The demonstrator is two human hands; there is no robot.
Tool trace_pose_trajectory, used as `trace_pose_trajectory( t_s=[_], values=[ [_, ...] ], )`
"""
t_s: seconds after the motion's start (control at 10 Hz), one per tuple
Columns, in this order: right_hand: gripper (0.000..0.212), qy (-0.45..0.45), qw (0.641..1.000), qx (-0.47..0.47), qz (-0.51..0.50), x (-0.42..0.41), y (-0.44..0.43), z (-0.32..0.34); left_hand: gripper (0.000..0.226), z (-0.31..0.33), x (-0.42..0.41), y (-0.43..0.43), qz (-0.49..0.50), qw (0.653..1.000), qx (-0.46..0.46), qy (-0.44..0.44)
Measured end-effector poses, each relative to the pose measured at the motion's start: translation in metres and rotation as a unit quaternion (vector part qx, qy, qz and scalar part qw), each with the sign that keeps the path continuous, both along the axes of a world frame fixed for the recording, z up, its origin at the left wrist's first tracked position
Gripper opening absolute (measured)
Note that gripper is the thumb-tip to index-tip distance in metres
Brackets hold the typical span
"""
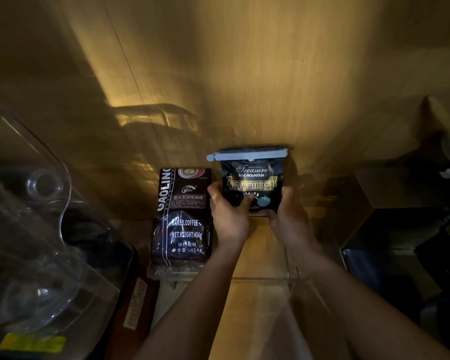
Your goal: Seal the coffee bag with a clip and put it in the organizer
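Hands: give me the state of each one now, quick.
Left hand: closed on the black coffee bag, at its lower left edge.
Right hand: closed on the same bag, at its lower right edge.

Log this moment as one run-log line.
stage: placing | bag: black coffee bag, upright in clear organizer | clip: across top | hands: left, right holding bag | neighbour: brown coffee bag

The coffee bag [252,185] stands upright against the far wall, a clip [247,155] across its top, left hand [227,214] and right hand [289,211] at its lower corners — inside the organizer [292,271]. Just left lies a second coffee bag [182,219]; a jug [29,229] sits far left.
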State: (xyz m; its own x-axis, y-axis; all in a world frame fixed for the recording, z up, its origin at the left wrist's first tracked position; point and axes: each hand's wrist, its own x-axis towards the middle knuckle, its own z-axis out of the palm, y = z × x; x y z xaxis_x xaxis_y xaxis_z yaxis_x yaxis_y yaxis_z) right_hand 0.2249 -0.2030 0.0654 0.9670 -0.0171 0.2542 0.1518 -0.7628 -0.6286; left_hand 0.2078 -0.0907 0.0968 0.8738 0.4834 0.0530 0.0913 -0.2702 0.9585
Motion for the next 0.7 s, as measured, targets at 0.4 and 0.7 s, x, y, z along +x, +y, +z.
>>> trace_pose_trajectory(
  t_s=[0.4,0.7],
  values=[
    [0.039,0.071,0.996,-0.043,-0.032,-0.005,-0.011,0.02,0.082,0.018,-0.022,-0.012,-0.034,0.999,-0.021,0.02],
    [0.051,0.008,0.998,-0.007,0.063,-0.036,-0.035,0.098,0.054,0.08,-0.049,0.014,-0.07,0.963,0.253,-0.058]
  ],
)
